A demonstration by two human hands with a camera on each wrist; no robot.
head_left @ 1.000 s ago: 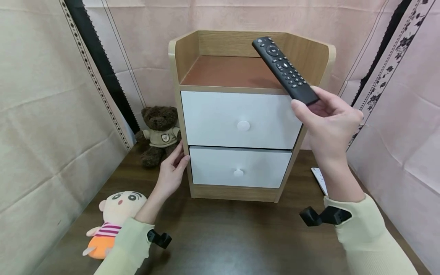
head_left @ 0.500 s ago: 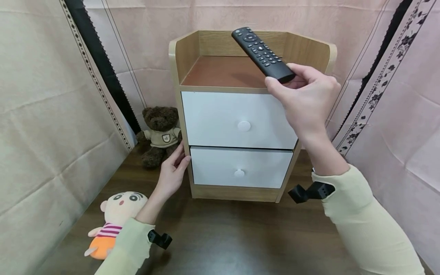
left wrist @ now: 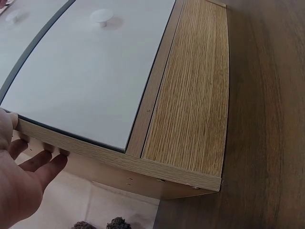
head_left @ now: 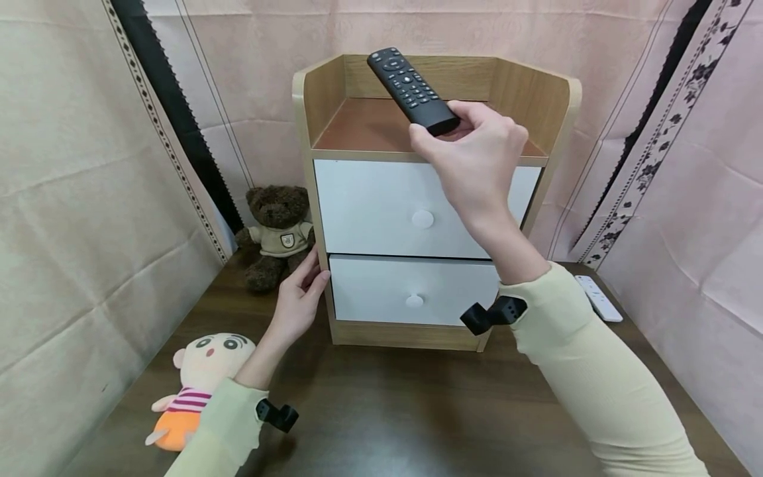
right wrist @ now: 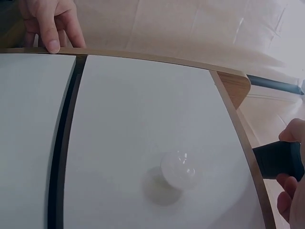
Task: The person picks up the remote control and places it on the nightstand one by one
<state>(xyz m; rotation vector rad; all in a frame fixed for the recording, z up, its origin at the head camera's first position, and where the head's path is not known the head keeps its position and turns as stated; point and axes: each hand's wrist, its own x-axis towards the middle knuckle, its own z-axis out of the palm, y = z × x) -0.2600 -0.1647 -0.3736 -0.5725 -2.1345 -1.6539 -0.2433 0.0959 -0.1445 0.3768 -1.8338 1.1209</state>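
Note:
A black remote control (head_left: 411, 93) points up and to the left, its buttons facing me. My right hand (head_left: 479, 156) pinches its lower end between thumb and fingers, and in the head view the remote overlaps the cabinet's brown top shelf (head_left: 357, 129). The small wooden cabinet (head_left: 411, 334) has a white upper drawer (head_left: 369, 205) and a white lower drawer (head_left: 369, 291), each with a round knob, both pushed in. At its left side my left hand (head_left: 301, 298) rests extended fingers on the side panel, thumb at the front edge (left wrist: 71, 143).
A brown teddy bear (head_left: 277, 225) sits left of the cabinet. Nearer, a plush doll (head_left: 197, 391) in orange lies beside my left forearm. A white remote-like object (head_left: 598, 298) lies on the dark wooden table (head_left: 381, 411) at the right. Pale cloth (head_left: 89, 232) surrounds the table.
My right hand has carried the black remote control left and slightly up, from the cabinet's right side to over its top shelf. The left hand has stayed at the cabinet's side.

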